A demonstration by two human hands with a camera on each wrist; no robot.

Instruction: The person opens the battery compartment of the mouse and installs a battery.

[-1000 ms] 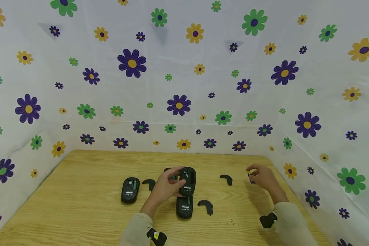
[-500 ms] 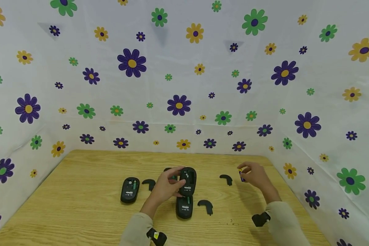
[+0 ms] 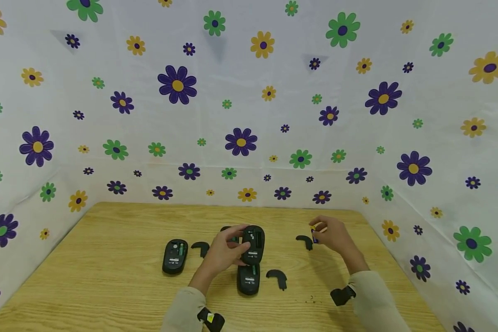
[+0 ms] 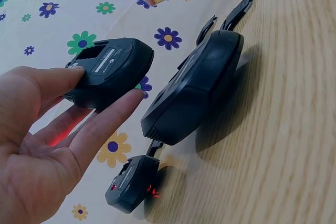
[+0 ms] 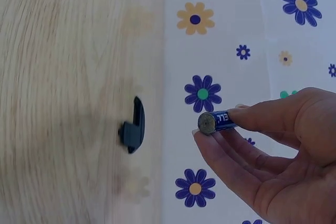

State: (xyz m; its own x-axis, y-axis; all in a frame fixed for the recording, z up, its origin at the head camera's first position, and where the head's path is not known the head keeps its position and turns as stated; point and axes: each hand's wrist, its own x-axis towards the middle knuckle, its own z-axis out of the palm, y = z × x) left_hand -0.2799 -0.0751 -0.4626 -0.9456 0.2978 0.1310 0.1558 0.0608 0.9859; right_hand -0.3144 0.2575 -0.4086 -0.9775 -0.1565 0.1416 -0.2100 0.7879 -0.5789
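My left hand pinches a black computer mouse with its underside toward me, and its battery slot looks bare. In the left wrist view the thumb presses that mouse from above while fingers support it below. My right hand pinches a blue and yellow battery between thumb and fingers, off to the right of the held mouse. Below the held mouse, a second mouse lies upside down with a green battery showing. Another one, partly hidden, sits behind the left hand.
At the left lies an upturned mouse with a green battery in it. Curved black battery covers lie about: one cover by the left hand, a cover at centre right, a cover below the right hand. Dark crumbs dot the wooden table.
My right hand has moved left with the battery, from the table's right side to above the far right battery cover. The left hand and its mouse have stayed in place.
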